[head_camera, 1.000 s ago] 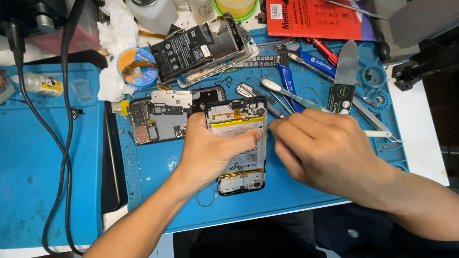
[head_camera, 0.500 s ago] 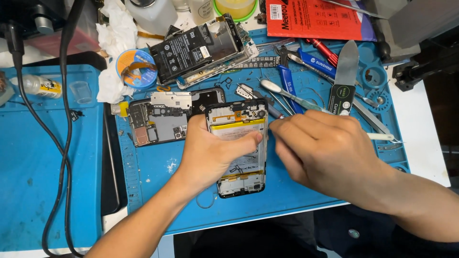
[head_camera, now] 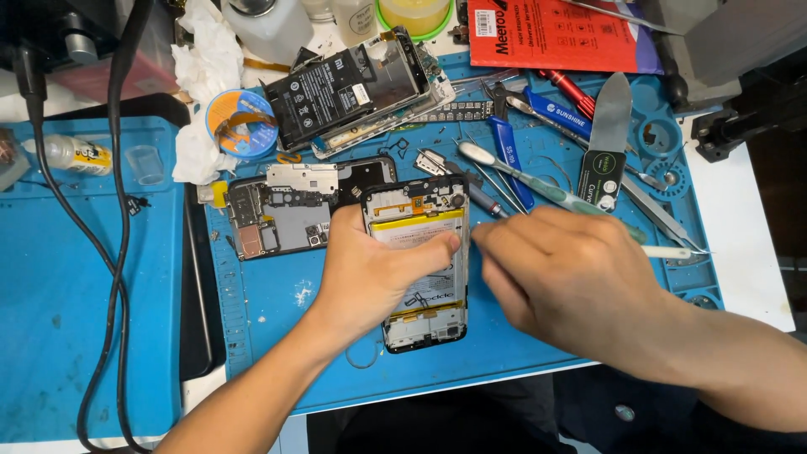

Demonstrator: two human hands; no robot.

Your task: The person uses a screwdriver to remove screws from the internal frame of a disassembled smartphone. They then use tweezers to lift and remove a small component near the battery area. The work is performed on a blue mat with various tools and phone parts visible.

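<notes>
My left hand [head_camera: 370,273] still presses flat on the open phone [head_camera: 420,261] on the blue mat [head_camera: 277,336]. My right hand [head_camera: 572,282] has slid closer, fingers pinched together at the phone's edge.

The left hand [head_camera: 378,273] is lying palm down near the middle of the frame, its bare forearm running up from the lower left at a slant. Its thumb is stretching out to the right, pressing flat, while the other fingers are curling under toward the upper left. The right hand [head_camera: 572,282] is sitting just right of centre, back turned up to the camera, its forearm entering from the lower right corner. Its fingers are bunching together and pointing left, with the tips ending close beside the left thumb. Both wrists are staying low and nearly straight.
</notes>
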